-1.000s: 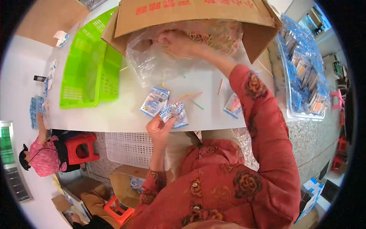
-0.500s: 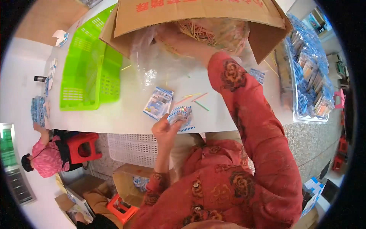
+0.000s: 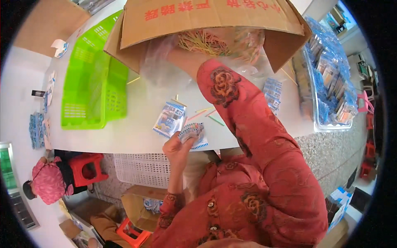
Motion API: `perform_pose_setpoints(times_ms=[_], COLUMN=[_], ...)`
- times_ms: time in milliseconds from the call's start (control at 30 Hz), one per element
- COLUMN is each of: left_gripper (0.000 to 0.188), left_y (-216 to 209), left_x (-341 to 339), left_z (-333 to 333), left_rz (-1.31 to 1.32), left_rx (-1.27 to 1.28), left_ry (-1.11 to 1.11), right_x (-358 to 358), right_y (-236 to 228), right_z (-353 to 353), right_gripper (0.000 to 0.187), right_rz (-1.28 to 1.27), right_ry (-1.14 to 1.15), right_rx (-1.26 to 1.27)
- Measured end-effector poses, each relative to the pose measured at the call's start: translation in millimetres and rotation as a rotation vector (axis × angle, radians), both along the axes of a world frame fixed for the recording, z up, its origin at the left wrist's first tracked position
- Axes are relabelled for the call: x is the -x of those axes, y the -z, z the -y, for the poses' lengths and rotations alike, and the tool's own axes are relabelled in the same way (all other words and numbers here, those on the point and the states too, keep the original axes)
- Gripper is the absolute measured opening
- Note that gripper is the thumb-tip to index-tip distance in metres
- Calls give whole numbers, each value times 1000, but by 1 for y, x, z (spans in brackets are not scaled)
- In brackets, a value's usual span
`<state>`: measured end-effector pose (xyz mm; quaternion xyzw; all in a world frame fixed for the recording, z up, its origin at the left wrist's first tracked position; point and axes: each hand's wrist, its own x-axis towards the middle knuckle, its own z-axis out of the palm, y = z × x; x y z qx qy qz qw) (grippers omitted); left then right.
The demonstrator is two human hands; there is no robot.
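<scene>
My left hand (image 3: 178, 149) pinches a small blue-and-white packet (image 3: 192, 133) at the table's near edge. Another flat blue-and-white packet (image 3: 170, 119) lies just beyond it. My right hand (image 3: 177, 57) reaches into an open cardboard box (image 3: 215, 25) at the far side; its fingers are hidden by clear plastic and the box. Many thin coloured sticks (image 3: 202, 42) fill a clear plastic bag (image 3: 159, 62) there. A few loose sticks, among them a green one (image 3: 216, 120), lie on the table beside the packets.
At left stands a green plastic basket (image 3: 84, 93); at right, a clear tub (image 3: 334, 126) full of packets. More packets (image 3: 273, 93) lie beyond my right forearm. Below the table edge are a white basket (image 3: 140, 168) and a cardboard box (image 3: 138, 206). Another person (image 3: 51, 180) is at far left.
My right forearm has swung left, taking the hand further left inside the box. The left hand still holds its packet, now tilted differently. The view has shifted slightly.
</scene>
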<state>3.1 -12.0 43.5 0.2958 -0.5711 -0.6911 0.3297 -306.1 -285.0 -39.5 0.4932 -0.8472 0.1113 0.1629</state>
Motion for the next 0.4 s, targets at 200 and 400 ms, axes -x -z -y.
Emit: perform_pose_setpoints(times_ms=[200, 400], left_gripper=[15, 14], left_y=[8, 8], left_x=[-15, -16], left_z=[6, 0], left_rz=[-4, 22], left_rx=[2, 22], left_ry=[-75, -61], right_x=[-68, -58], right_y=[-10, -37], right_z=[23, 5], right_gripper=[45, 49], right_rz=[770, 1511], right_ry=[-406, -925], right_rx=[431, 779])
